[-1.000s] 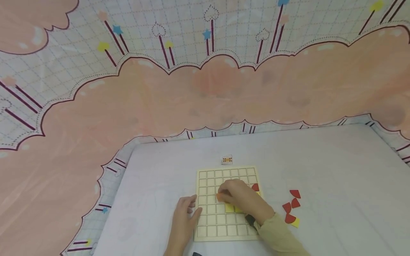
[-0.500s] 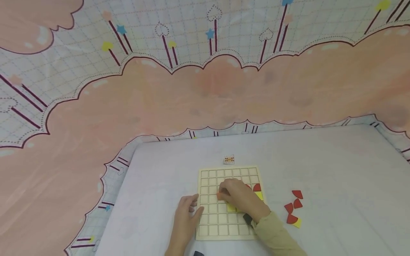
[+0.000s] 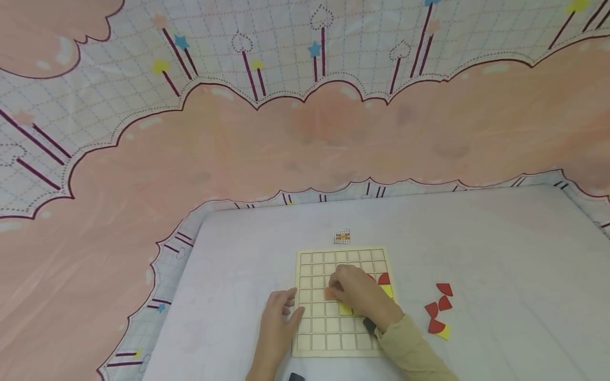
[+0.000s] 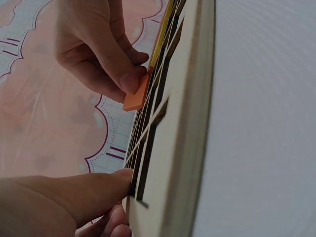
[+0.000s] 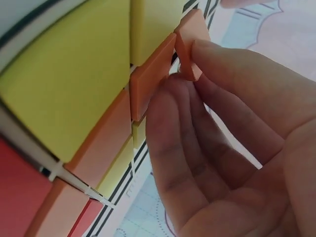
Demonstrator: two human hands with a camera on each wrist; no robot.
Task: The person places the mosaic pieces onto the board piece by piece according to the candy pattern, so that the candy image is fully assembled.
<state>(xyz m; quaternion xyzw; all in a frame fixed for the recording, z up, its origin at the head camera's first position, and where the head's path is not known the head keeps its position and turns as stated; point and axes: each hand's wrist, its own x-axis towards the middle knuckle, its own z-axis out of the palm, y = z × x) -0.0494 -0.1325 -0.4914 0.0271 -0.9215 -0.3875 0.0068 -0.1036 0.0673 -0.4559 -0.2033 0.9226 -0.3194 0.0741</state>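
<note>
A cream grid board [image 3: 317,343] lies on the table, with yellow pieces [image 3: 345,308] and red pieces [image 3: 384,278] in some squares. My right hand [image 3: 364,296] pinches an orange piece [image 3: 330,293] over the board's middle; in the right wrist view thumb and fingers hold this orange piece [image 5: 192,42], tilted beside another orange piece [image 5: 152,79] in the board. My left hand [image 3: 278,323] rests at the board's left edge; in the left wrist view its thumb [image 4: 94,190] lies on the rim, with the fingers partly hidden below.
Right of the board lie several loose red pieces [image 3: 445,289] and a yellow piece [image 3: 444,332] partly under a red one. A small patterned card [image 3: 341,236] sits beyond the board's far edge. A dark object [image 3: 296,377] shows at the bottom edge.
The whole head view has shifted slightly. My right hand has drawn back a little, showing more of the orange piece and of the red and yellow pieces. My left hand stays at the board's edge.
</note>
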